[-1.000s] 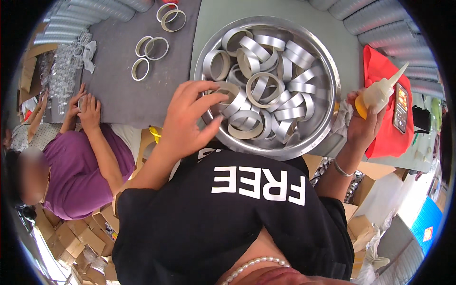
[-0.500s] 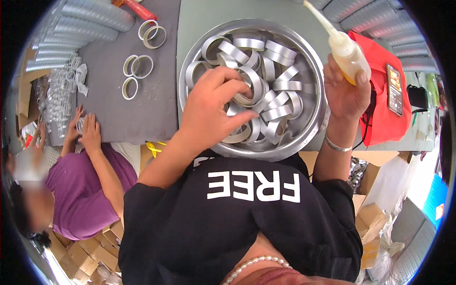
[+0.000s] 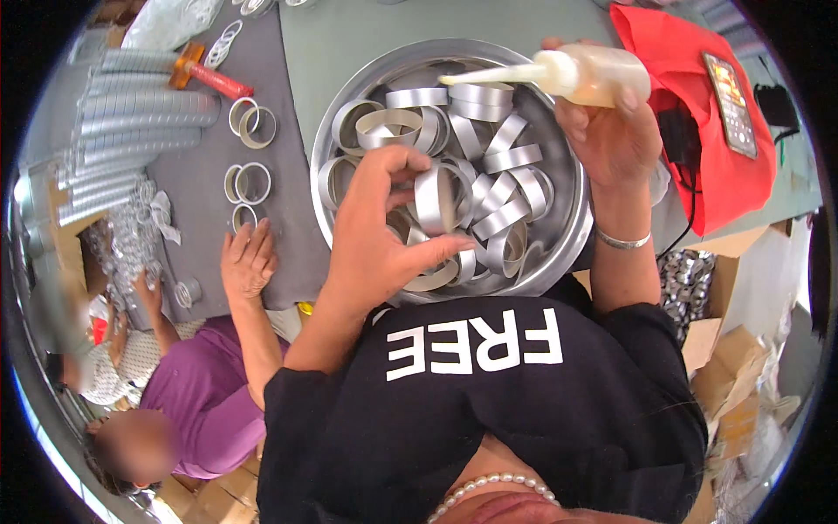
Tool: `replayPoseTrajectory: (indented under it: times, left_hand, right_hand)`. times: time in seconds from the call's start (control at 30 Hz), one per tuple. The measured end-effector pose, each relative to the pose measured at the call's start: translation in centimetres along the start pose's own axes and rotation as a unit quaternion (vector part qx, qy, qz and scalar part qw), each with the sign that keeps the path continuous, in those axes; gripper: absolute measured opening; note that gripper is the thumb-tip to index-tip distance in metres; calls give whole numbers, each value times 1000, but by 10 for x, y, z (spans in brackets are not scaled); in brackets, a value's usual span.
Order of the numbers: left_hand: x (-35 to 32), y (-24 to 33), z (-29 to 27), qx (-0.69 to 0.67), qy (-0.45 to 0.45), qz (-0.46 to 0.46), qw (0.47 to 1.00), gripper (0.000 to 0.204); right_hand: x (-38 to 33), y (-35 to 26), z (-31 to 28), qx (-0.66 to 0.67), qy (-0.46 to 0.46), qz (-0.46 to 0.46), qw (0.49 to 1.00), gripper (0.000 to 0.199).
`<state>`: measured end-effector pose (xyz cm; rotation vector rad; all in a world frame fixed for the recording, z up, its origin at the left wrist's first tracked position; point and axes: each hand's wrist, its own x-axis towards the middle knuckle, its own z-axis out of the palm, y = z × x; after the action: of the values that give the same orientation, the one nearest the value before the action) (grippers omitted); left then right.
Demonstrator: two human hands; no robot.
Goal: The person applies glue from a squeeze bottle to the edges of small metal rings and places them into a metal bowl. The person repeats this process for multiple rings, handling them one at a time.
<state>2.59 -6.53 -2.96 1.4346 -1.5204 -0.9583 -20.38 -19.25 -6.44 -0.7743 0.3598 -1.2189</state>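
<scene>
A wide metal bowl (image 3: 569, 201) in front of me holds many short silver rings. Over its left part, my left hand (image 3: 371, 223) grips one silver ring (image 3: 427, 201) between thumb and fingers. My right hand (image 3: 615, 144), wearing a bangle, is wrapped round a translucent squeeze bottle (image 3: 602, 75) at the bowl's right side. The bottle lies nearly level, with its long nozzle (image 3: 493, 76) pointing left above the rings. Pale yellowish liquid shows inside it.
Left of the bowl, several loose rings (image 3: 253, 183) lie on a dark mat beside a co-worker's hand (image 3: 249, 262). Behind them are a red-handled tool (image 3: 218, 82) and stacked silver tubes (image 3: 144, 112). A phone (image 3: 730, 105) rests on red cloth (image 3: 690, 52) at right.
The bottle has tipped from nozzle-up to almost level over the bowl. My left hand has lifted a ring slightly from the pile. A co-worker's hand has reached toward the loose rings.
</scene>
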Motion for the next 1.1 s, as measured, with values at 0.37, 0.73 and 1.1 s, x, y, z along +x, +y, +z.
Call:
replayPoseTrajectory:
  times: [0.37, 0.73, 1.1]
  left_hand:
    - [-10, 11, -31, -21, -30, -50, 998, 71]
    - [-8, 12, -29, 131, -49, -20, 990, 70]
    - [-37, 23, 2, -551, -52, -217, 804, 73]
  right_hand:
    - [-4, 4, -1, -102, -51, -32, 993, 69]
    - [-9, 7, -15, 18, -63, -43, 997, 67]
    - [-75, -66, 28, -344, -218, -260, 876, 94]
